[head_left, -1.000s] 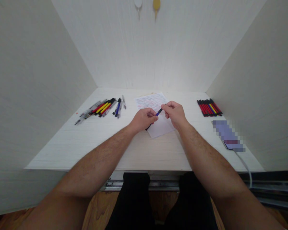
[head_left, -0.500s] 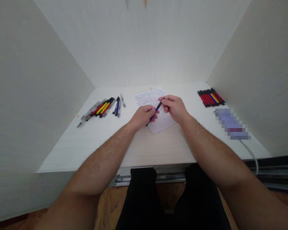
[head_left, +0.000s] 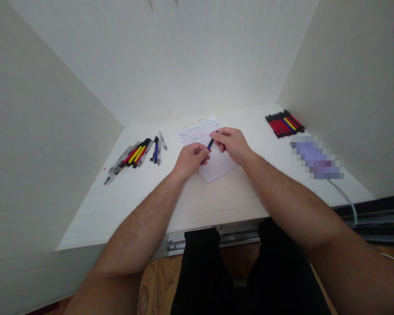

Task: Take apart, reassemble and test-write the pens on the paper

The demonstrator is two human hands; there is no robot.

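Between my two hands is a dark blue pen [head_left: 210,144] with a black end, held tilted over the paper. The fingers of my left hand [head_left: 193,158] are closed round its lower, blue part and hide much of it. At the upper, black end, my right hand [head_left: 231,142] pinches the pen between thumb and fingers. Beneath both hands lies a white sheet of paper [head_left: 216,169]. Behind it, a sheet covered with coloured scribbles [head_left: 197,132] is partly hidden by my hands.
On the left lies a loose pile of clear, red and yellow pens [head_left: 133,155], with blue and clear pens [head_left: 156,151] beside it. A row of mostly red pens [head_left: 285,124] lies at the right. Nearer stands a blurred-out bluish object [head_left: 317,158] with a white cable [head_left: 344,195]. Walls enclose the desk.
The view has tilted and shifted slightly. My left hand now covers more of the pen's lower end, and less of the pen shows between my hands.
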